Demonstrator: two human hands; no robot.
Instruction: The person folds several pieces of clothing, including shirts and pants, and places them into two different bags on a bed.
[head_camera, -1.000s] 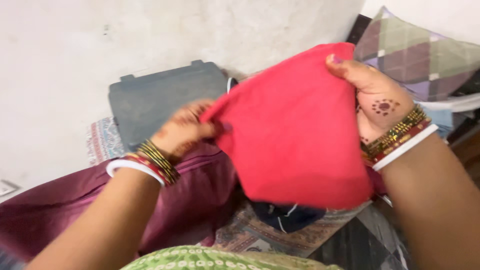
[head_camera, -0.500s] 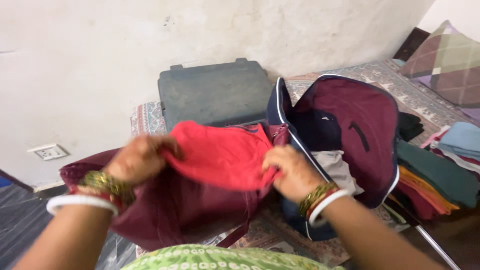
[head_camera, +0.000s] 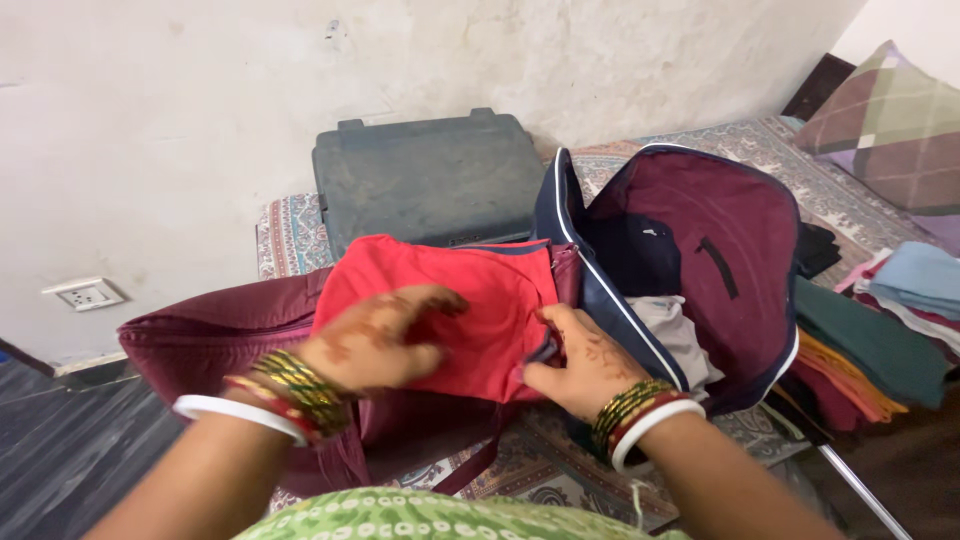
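Your left hand (head_camera: 375, 340) lies flat on the red folded garment (head_camera: 450, 305), palm down, fingers spread toward the right, pressing rather than gripping. Your right hand (head_camera: 580, 365) sits at the garment's lower right corner, thumb and fingers pinched on the edge of the cloth there. So both hands are on it: left on top near the middle, right at the near right corner.

The garment rests on the maroon travel bag (head_camera: 230, 340), across its top, just at the mouth. Its long side runs left to right across your view, slightly tilted, with the far edge up toward the grey hard case (head_camera: 425, 180) against the wall. From your left hand the bulk of the cloth spreads away to the right and away from you; from your right hand it lies to the left and up.

Just right of the garment the bag's lid (head_camera: 700, 250) stands thrown open, maroon lining with navy trim, and pale cloth (head_camera: 675, 335) shows in the hollow beneath it. Your right hand is the nearer one to that opening; it is just beside the navy rim.

Further right, well apart from both hands, a stack of folded clothes (head_camera: 865, 350) in green, orange and blue lies on the patterned bedcover (head_camera: 290, 235), with a checked pillow (head_camera: 890, 120) beyond.
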